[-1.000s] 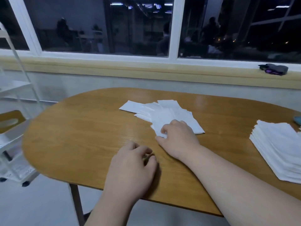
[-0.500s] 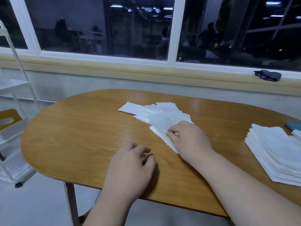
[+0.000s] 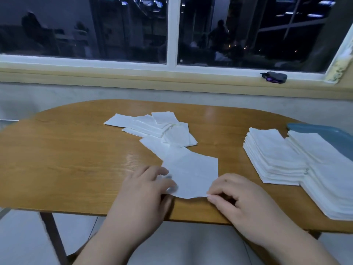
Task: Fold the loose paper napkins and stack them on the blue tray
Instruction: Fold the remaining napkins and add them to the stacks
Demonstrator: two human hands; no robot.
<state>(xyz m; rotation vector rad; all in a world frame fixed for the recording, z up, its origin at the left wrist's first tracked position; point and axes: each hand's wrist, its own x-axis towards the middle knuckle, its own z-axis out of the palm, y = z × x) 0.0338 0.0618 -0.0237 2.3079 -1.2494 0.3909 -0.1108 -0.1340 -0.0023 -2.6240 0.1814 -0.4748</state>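
Now, napkin [image 3: 191, 175]: flat at table [image 3: 66, 159] near edge, between both hands.
left hand [image 3: 141, 196]: curled on left edge, seemingly pinching; blurred.
right hand [image 3: 244, 199]: pinching near-right corner.
blue tray [image 3: 328, 136]: far right, under folded stack [image 3: 324, 169].

Napkin [image 3: 193, 175] between left hand [image 3: 145, 190], right hand [image 3: 240, 197]

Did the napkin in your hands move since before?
Yes. The napkin slid out of the loose pile, toward the near edge of the table.
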